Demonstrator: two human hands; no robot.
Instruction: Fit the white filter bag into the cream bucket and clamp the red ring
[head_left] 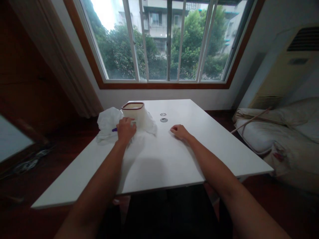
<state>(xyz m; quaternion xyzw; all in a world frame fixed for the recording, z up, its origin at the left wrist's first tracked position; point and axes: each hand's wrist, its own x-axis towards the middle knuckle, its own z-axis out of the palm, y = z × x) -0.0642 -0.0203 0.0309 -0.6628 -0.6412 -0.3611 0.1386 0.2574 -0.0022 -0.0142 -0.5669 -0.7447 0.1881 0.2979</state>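
Observation:
My left hand is closed around a slim purple object whose end sticks out to the left; its kind is hidden by my fingers. Right behind that hand stands a cream bin with a brown rim, upright on the table. A crumpled white plastic bag lies around the bin and beside my left hand. My right hand rests on the tabletop with curled fingers, and nothing shows in it. Two small round metallic pieces lie on the table between my hands, farther back.
The white table has angled corners and reaches toward the window. Bulky pale bundles and a thin stick are to the right of it. A curtain hangs at the left, and a floor-standing air conditioner is at the right.

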